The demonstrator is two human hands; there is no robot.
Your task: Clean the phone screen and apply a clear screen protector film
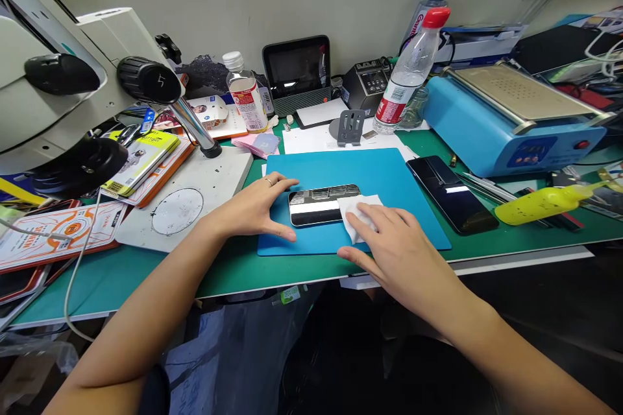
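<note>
A smartphone (pixel 316 207) with a dark glossy face lies flat on a blue mat (pixel 374 165), and a bright strip of light reflects across it. My left hand (pixel 256 207) is beside its left end, thumb and fingers spread apart, holding nothing. Under the fingers of my right hand (pixel 394 243), a folded white wipe (pixel 351 207) is pressed over the phone's right end. The right thumb sticks out to the left, off the wipe. Part of the wipe and the phone's right end are hidden.
At left stand a microscope (pixel 58 91) and its pale base (pixel 214 188). A second dark phone (pixel 452 194), a yellow squeeze bottle (pixel 545 204) and a blue heating-plate machine (pixel 506 123) are at right. Behind the mat are a phone stand (pixel 351 128) and a red-capped bottle (pixel 409 71).
</note>
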